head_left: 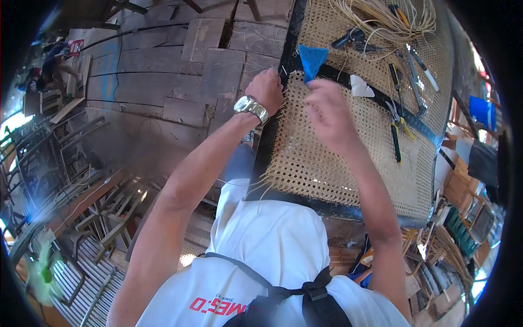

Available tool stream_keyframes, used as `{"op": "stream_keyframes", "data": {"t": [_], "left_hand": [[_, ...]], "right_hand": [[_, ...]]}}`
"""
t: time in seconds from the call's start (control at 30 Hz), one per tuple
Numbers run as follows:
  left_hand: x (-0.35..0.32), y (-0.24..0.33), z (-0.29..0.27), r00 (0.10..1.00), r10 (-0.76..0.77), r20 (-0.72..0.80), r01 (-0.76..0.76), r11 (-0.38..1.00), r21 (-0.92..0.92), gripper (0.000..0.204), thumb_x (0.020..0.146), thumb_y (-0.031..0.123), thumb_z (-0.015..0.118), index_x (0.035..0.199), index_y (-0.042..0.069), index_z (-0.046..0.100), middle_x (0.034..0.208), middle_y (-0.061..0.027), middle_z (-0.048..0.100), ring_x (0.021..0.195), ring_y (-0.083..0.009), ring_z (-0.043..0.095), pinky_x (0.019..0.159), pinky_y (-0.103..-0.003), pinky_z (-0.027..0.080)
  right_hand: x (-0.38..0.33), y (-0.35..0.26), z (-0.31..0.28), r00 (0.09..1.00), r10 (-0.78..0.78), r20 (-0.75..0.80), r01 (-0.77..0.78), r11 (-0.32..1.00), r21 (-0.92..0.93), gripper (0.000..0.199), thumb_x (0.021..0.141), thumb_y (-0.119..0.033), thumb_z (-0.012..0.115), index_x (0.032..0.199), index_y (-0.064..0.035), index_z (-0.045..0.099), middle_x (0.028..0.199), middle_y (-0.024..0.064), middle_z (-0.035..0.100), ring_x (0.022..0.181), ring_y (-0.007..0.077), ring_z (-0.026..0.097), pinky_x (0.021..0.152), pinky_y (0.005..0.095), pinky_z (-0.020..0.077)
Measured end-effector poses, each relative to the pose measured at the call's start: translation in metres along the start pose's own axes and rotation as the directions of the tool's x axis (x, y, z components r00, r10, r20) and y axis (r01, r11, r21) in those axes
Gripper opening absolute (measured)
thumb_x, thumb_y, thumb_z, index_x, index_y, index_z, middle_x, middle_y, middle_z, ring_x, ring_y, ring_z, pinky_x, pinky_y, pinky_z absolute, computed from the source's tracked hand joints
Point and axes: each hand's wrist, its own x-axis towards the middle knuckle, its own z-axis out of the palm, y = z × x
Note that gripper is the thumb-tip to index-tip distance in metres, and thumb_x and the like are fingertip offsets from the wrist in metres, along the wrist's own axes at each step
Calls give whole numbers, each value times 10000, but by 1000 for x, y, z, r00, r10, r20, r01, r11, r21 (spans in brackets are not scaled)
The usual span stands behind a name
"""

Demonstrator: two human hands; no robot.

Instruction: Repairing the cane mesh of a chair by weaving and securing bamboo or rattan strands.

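A woven cane panel (321, 158) in a dark frame (263, 155) lies in front of me. My left hand (265, 92), with a silver watch on its wrist, is closed at the frame's left edge; whatever its fingers hold is hidden. Over the cane, my right hand (332, 117) has its fingers curled in and slightly blurred, and no held thing can be made out. Just beyond its fingertips lies a blue triangular piece (312, 59) on the frame's dark bar. Loose cane strands (265, 184) stick out at the near left corner.
Yellow-and-black pliers (396, 128), a screwdriver (394, 76), a white-bodied marker-like tool (424, 68) and a white scrap (360, 86) lie right of my hands. A coil of cane strands (381, 22) sits at the far end. Wooden chair frames (109, 212) stand left, on a plank floor (180, 82).
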Motion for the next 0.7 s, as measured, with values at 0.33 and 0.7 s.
{"op": "stream_keyframes", "data": {"t": [0.33,0.7], "left_hand": [[-10,-7,-15,984,-121,127,158,928,-338,352,691,201,890,909,43,664,854,-73,727,757,-146,679,708,-290,545],[-5,3,-15,981,186,52,-178,974,-138,278,757,208,797,778,49,570,803,-122,659,815,-356,646,692,-460,497]], "right_hand": [[-124,70,-100,586,798,-144,-613,320,-723,1007,842,-714,571,1541,-45,290,1604,220,205,1474,403,237,1169,606,158],[-129,102,-148,699,711,77,-480,546,-686,863,844,-609,654,1504,-117,395,1464,242,416,1360,421,405,1140,548,279]]}}
